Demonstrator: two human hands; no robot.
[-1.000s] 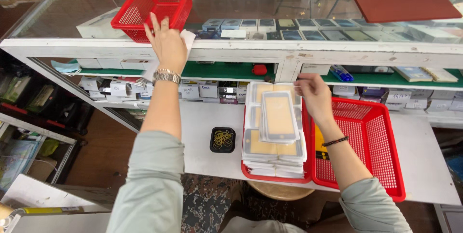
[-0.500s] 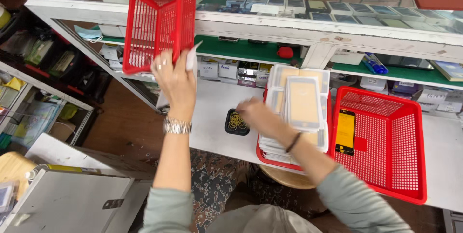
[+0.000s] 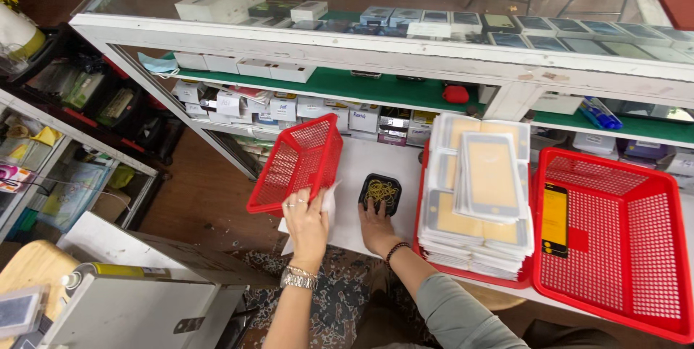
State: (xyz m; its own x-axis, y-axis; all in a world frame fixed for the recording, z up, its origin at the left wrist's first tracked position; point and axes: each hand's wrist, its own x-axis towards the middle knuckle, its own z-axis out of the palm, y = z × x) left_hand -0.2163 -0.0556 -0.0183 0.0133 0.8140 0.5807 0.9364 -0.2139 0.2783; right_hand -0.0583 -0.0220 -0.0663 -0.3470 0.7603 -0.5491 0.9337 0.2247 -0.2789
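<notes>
The glass-topped white display counter (image 3: 405, 49) ran across the whole view, its green-lined shelf (image 3: 340, 87) crowded with small boxes. Below it lay the white work shelf (image 3: 365, 161). On its right end sat a large red mesh basket (image 3: 614, 248), with a black and yellow card lying inside. Just beside that, a tall stack of flat white packets (image 3: 477, 190) filled a red tray, touching the basket's left wall.

My left hand (image 3: 307, 222) held a smaller red mesh basket (image 3: 296, 165) by its near rim, fingers curled over the edge and pressed close together, with a scrap of white paper caught under them. The basket was tilted, half over the shelf's left edge. A metal watch (image 3: 298, 277) sat on that wrist.

My right hand (image 3: 376, 226) rested flat on the shelf, fingers slightly spread, fingertips touching the near edge of a small black tray of rubber bands (image 3: 381, 192). That tray stood between the tilted basket and the packet stack.
</notes>
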